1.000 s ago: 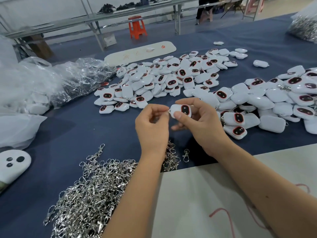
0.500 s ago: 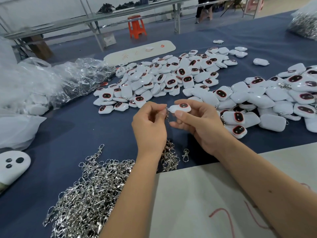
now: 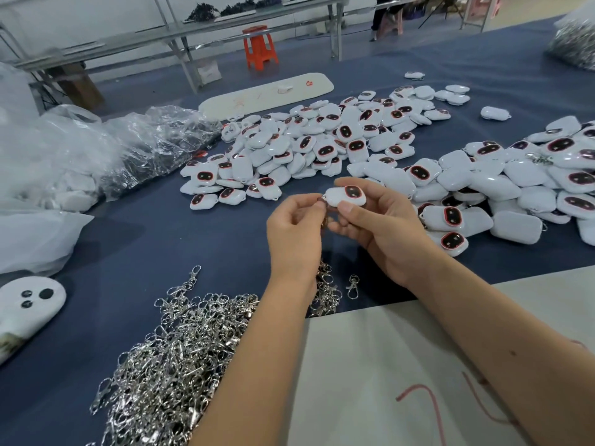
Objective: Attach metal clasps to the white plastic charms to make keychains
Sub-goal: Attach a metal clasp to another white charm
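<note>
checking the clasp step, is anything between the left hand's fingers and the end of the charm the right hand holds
Nothing visible is. The left hand pinches right at the end of the charm, which the right hand holds above the blue table. The clasp itself is mostly hidden behind the left fingers.

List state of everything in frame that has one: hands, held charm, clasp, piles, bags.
Left hand: pinching a clasp at the charm's end.
Right hand: gripping the charm.
Charm: held above the table, dark face up.
Clasp: mostly hidden by fingers; can't tell if attached.
Clasp pile: loose, tangled.
Charm piles: loose, mixed face up and down.
Bags: crumpled, lying on the table.
</note>
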A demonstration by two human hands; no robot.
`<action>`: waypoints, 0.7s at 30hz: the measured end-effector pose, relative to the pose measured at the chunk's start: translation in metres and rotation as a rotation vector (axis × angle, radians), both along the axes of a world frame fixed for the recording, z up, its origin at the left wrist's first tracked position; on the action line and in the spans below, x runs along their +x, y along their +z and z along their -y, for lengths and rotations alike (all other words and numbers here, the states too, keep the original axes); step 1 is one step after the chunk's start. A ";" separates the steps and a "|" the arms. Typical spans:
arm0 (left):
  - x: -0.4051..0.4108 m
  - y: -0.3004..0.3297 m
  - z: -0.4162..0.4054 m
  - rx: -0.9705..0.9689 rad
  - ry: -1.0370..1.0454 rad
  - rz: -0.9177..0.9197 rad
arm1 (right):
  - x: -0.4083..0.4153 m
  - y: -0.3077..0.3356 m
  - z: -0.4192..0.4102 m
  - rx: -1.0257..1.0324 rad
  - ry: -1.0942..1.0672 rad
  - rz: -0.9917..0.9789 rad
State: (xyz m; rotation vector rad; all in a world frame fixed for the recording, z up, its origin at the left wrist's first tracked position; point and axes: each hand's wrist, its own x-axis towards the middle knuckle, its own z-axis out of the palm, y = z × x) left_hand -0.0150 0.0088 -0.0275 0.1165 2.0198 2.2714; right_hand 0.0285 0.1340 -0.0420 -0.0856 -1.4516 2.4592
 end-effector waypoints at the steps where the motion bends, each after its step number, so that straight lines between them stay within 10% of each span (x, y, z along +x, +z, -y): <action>1: 0.000 0.001 -0.001 0.069 -0.035 0.068 | 0.000 0.000 0.000 -0.008 0.000 -0.005; 9: 0.003 0.006 0.001 0.335 -0.016 0.237 | 0.001 0.000 0.003 0.091 -0.017 -0.021; 21: 0.003 0.002 0.001 0.213 0.040 0.106 | 0.000 -0.001 0.004 0.136 -0.054 0.040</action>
